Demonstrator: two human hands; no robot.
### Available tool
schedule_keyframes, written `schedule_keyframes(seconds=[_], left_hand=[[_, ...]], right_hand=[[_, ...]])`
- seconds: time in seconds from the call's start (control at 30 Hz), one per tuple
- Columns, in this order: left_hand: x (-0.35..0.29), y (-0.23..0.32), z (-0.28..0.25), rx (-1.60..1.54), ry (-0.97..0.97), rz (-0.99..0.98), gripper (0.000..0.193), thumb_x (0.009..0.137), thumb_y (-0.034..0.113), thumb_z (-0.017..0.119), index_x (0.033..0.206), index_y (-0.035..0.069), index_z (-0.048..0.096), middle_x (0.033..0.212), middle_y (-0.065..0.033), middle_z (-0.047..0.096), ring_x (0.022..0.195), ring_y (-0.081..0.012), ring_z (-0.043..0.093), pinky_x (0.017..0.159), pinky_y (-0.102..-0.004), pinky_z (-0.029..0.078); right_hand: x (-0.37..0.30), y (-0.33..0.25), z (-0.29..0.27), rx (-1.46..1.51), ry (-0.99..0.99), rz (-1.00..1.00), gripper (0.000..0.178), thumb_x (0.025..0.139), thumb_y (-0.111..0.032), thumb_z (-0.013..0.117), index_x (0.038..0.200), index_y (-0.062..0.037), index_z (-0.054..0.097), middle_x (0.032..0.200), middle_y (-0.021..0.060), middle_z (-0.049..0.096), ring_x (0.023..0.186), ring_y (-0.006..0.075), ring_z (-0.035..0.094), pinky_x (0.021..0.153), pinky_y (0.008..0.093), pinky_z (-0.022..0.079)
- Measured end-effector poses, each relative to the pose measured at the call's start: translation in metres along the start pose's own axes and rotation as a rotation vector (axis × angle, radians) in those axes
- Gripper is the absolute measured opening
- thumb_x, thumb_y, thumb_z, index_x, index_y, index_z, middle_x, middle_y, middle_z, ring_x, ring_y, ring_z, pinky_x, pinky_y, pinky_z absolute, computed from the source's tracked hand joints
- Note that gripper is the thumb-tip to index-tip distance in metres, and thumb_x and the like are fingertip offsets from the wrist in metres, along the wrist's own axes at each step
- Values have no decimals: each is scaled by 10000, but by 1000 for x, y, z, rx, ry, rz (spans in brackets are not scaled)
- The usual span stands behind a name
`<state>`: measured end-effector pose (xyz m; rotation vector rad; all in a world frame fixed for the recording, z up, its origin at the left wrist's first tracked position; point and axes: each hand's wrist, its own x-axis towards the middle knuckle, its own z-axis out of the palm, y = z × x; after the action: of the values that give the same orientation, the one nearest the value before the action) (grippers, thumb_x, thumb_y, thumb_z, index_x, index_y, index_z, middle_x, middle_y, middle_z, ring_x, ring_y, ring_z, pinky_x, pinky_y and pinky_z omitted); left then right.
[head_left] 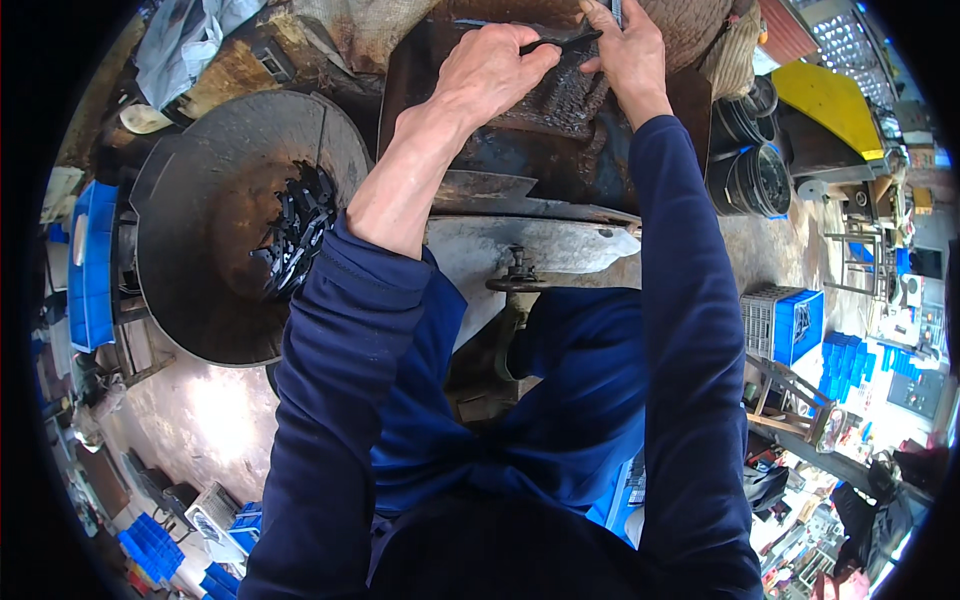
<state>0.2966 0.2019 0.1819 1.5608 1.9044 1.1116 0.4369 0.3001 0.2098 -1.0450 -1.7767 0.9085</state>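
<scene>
My left hand pinches one end of a dark, thin, flat piece between thumb and curled fingers. Close to its other end is my right hand, fingers bent around a narrow pale metallic thing cut off by the top edge of the picture; its kind cannot be made out. Below both hands lies dark, wet, gritty paste in a rusty metal tray. Left of my left forearm, a wide round pan holds a heap of small black strips.
A valve handwheel sticks up before my knees, under a pale, worn ledge. Black buckets stand right of the tray. A blue crate sits farther right, a blue bin at far left. Grey plastic sheeting lies upper left.
</scene>
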Motion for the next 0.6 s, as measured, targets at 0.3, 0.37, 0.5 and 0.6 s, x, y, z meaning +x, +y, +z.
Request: schedule_keyframes(seconds=[0.3, 0.37, 0.5, 0.6], left_hand=[[-2, -3, 4, 16, 65, 84, 344, 961, 377, 604, 928, 49, 698, 612, -25, 520, 574, -129, 467, 581, -328, 416], [-1, -2, 4, 19, 64, 86, 346, 963, 380, 603, 929, 49, 698, 612, -25, 519, 574, -129, 466, 581, -328, 415], [1, -2, 3, 38, -7, 12, 449, 861, 414, 624, 1155, 85, 707, 979, -192, 721, 952, -369, 684, 865, -431, 532], [-1, -3, 6, 33, 60, 104, 342, 968, 374, 600, 929, 48, 694, 615, -24, 516, 575, -130, 464, 578, -327, 413]], right_hand=[[0, 4, -1, -3, -14, -36, 229, 959, -234, 641, 1023, -16, 613, 803, 53, 630, 572, 146, 586, 450, 298, 488], [-1, 3, -1, 11, -13, -32, 229, 960, -235, 639, 1024, -16, 613, 801, 51, 629, 566, 144, 583, 451, 297, 486], [-3, -2, -3, -13, -12, -10, 227, 961, -234, 635, 1017, -15, 612, 800, 48, 628, 568, 141, 582, 453, 296, 485], [-1, 4, -2, -6, -14, -25, 224, 961, -233, 634, 1012, -16, 611, 797, 48, 630, 570, 140, 582, 451, 294, 483]])
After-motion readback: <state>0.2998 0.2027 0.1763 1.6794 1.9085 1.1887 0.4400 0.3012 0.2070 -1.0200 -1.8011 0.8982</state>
